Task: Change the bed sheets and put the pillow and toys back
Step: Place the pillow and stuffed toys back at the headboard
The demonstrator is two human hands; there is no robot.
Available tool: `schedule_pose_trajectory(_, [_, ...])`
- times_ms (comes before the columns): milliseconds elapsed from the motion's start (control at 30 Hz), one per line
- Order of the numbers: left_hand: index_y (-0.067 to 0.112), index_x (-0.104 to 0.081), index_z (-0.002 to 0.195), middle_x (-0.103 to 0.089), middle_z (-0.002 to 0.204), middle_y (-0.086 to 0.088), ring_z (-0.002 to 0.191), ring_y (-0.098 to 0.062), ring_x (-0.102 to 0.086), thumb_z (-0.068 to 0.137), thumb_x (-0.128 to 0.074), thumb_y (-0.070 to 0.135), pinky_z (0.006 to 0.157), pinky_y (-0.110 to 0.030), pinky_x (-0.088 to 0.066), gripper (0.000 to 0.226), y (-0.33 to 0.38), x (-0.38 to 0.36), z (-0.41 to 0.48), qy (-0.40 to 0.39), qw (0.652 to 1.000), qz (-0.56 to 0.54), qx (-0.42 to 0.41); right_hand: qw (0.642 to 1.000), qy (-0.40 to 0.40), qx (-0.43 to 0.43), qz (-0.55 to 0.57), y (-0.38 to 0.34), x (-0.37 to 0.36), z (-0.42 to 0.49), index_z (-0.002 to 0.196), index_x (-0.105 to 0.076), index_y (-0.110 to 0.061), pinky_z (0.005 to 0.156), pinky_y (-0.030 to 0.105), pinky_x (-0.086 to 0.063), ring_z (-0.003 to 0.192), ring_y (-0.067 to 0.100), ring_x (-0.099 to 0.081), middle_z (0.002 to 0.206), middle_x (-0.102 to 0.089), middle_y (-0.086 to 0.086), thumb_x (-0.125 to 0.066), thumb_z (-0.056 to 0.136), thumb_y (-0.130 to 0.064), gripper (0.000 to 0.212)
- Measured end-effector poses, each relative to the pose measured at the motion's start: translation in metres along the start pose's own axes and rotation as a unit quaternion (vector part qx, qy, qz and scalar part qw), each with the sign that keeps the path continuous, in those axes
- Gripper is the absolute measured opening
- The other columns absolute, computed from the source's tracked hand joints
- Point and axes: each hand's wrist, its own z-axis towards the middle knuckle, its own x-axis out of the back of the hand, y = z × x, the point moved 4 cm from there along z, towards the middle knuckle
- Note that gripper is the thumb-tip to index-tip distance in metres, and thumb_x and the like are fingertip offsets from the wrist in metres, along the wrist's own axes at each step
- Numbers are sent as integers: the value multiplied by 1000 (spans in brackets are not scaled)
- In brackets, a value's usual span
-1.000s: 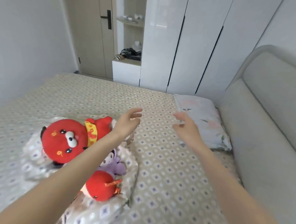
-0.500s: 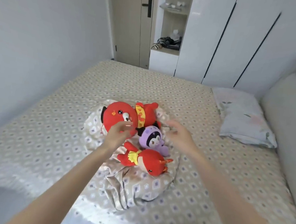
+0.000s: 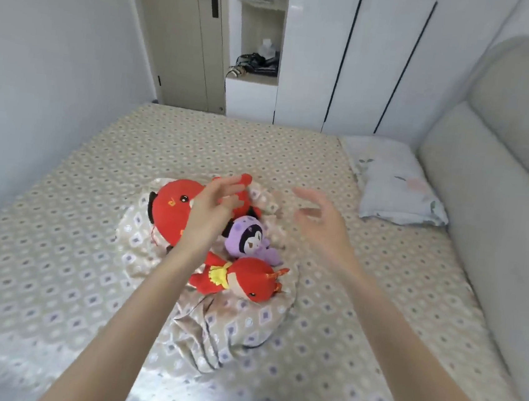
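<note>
The left grip (image 3: pixel 210 207) is open, fingers straight and loosely spread, holding nothing; it lies over the large red plush toy (image 3: pixel 172 212), and whether it touches the toy cannot be told; the right grip (image 3: pixel 322 226) is open too, fingers slightly curved and empty; the purple plush toy (image 3: pixel 247 242) sits between the two grips, slightly nearer the person; the small red plush toy (image 3: pixel 244 283) lies just below the left grip's wrist; all three rest on a crumpled patterned cloth (image 3: pixel 236 328) on the bed sheet (image 3: pixel 56 243); the pillow (image 3: pixel 395 184) lies to the right of the right grip, beyond it, against the headboard (image 3: pixel 502 192).
</note>
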Motion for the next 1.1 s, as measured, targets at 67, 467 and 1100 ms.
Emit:
schedule_pose_trajectory(67, [21,-56,120,-62,115,6,93,-7,-63,93,-49,3,77,-18,-50,34,8,-22,-6,-36,999,-23,-10,999,43,-3,-5,0,23,-19,122,-58,-24,73,1,-42,89,-7,-55,114,-53,-24,-54,90,-4,38])
schedule_pose_trajectory(467, [20,-55,117,-57,118,3,99,-13,-58,92,-52,3,70,-20,-46,31,-23,-170,-148,-351,936,19,11,937,300,-171,-51,62,147,-256,121,-57,-23,70,3,-41,89,-1,-55,121,-53,-16,-53,92,-6,34])
schedule_pose_trajectory(1100, [24,-65,77,-62,62,7,54,-8,-59,89,-60,8,50,-19,-43,20,-169,-389,-428,-603,749,200,188,757,349,-543,-105,247,292,-610,135,-47,-12,90,27,-39,119,25,-51,138,-47,10,-56,90,-10,46])
